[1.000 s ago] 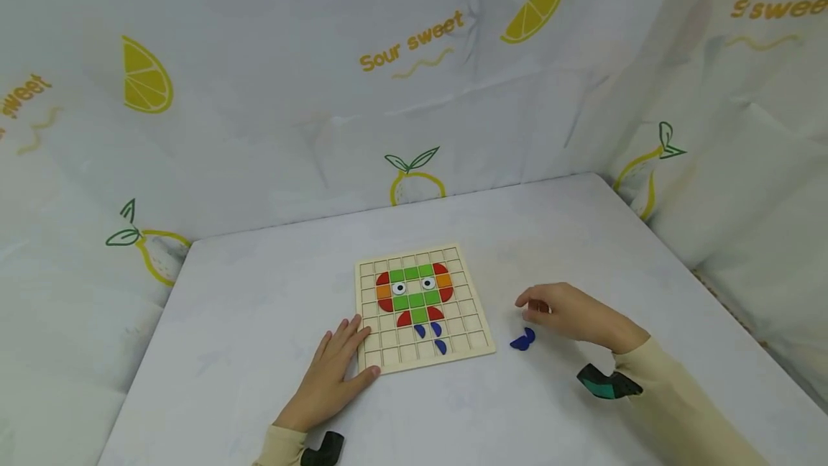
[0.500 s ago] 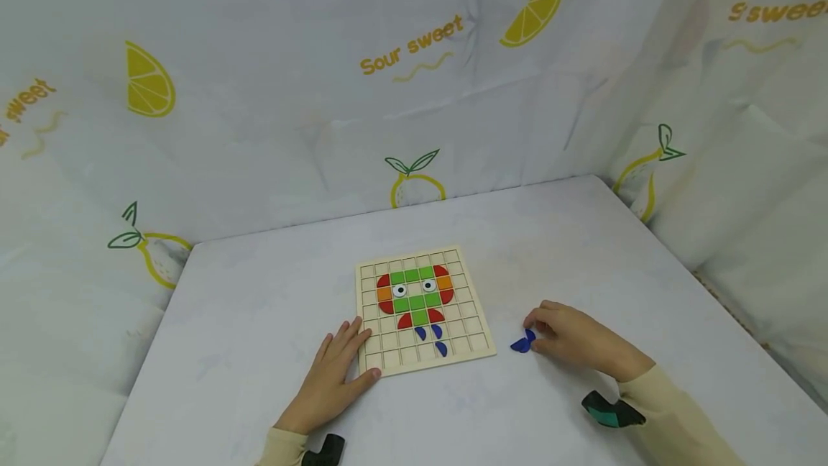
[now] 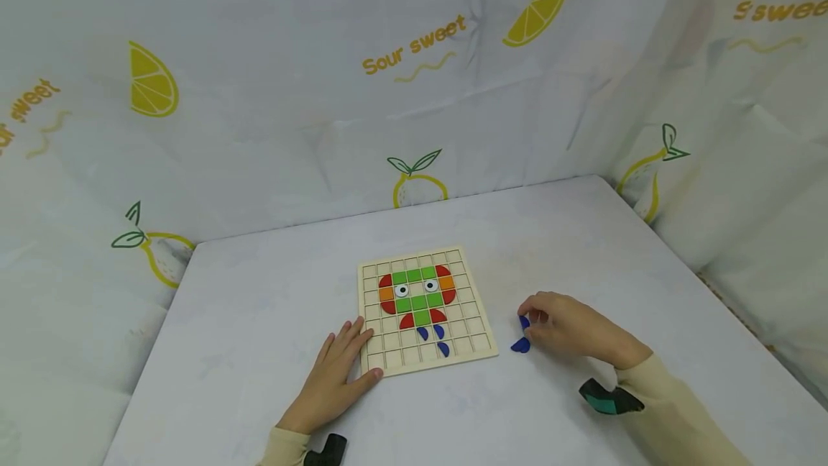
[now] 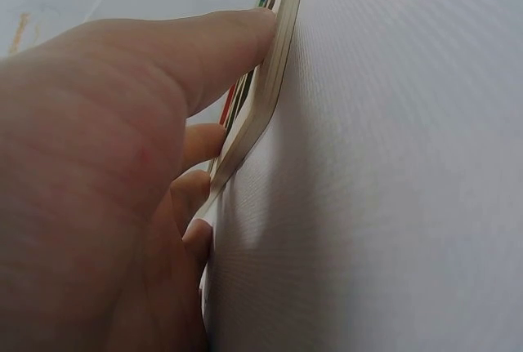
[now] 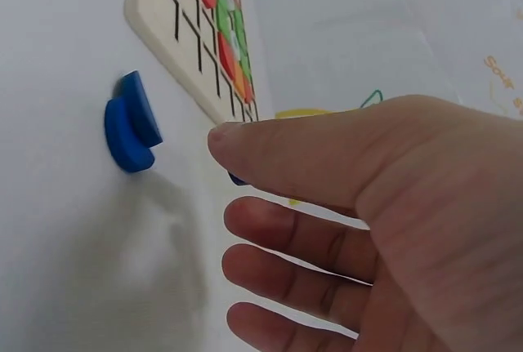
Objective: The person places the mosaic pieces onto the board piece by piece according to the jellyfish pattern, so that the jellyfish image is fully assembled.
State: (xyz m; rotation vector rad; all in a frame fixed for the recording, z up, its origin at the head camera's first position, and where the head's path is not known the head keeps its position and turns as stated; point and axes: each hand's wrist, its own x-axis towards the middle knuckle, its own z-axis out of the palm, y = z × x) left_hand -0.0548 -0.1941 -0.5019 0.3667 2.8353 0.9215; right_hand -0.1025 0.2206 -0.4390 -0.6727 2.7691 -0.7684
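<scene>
A square wooden grid board [image 3: 475,340] lies on the white table, bearing red, orange, green and blue tiles and two round eye tiles [image 3: 402,290]. Along its left edge and near corner rests my left hand [image 3: 333,380], fingers spread; in the left wrist view the thumb [image 4: 237,37] lies over the board's rim. Right of the board, my right hand [image 3: 569,326] pinches a blue quarter-round tile [image 3: 524,321] between thumb and fingers. Only a sliver of this tile [image 5: 237,179] shows below the thumb in the right wrist view. Two more blue tiles [image 5: 131,123] lie together on the table beneath that hand.
The white table [image 3: 259,308] meets a fabric backdrop [image 3: 291,135] printed with lemons at the back, and similar fabric hangs along the right side. Several blue tiles [image 3: 443,349] sit in the board's lower cells.
My right hand came down to the blue tiles, took one and rose slightly with it, towards the left. My left hand has stayed on the board's edge.
</scene>
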